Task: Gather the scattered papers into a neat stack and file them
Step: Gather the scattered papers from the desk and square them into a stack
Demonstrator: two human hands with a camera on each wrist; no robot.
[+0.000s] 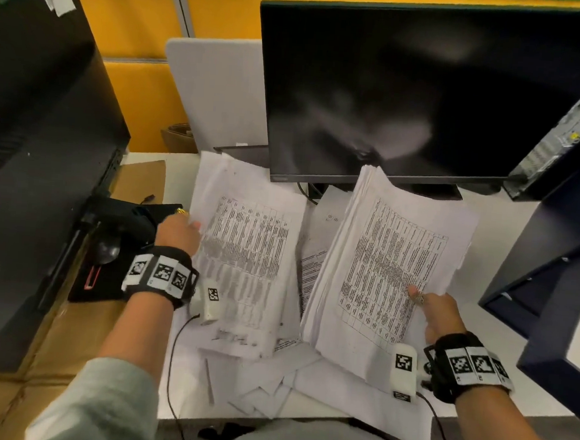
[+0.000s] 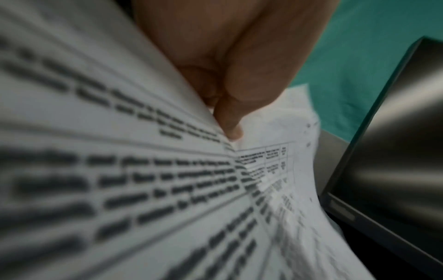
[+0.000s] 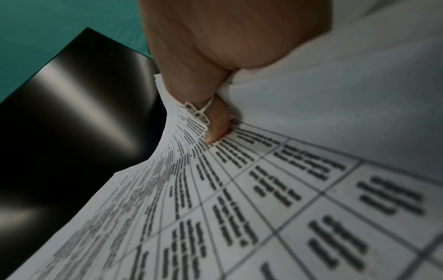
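Two bundles of printed papers are held over the white desk [image 1: 495, 213]. My left hand [image 1: 178, 231] grips the left bundle [image 1: 245, 251] at its left edge; its thumb [image 2: 230, 117] presses on the top sheet [image 2: 120, 170]. My right hand [image 1: 441, 314] pinches the right bundle [image 1: 392, 261] near its lower right edge, and its ringed thumb [image 3: 213, 121] lies on the printed table [image 3: 263, 199]. Both bundles are tilted and lifted off the desk. More loose sheets [image 1: 270, 383] lie scattered flat beneath and between them.
A black monitor [image 1: 428, 92] stands just behind the papers. A dark computer tower [image 1: 37, 133] is at the left, with a black tray and spoon [image 1: 108, 251] beside it. A dark blue shelf unit [image 1: 558, 290] crowds the right. Cardboard [image 1: 140, 178] lies at the back left.
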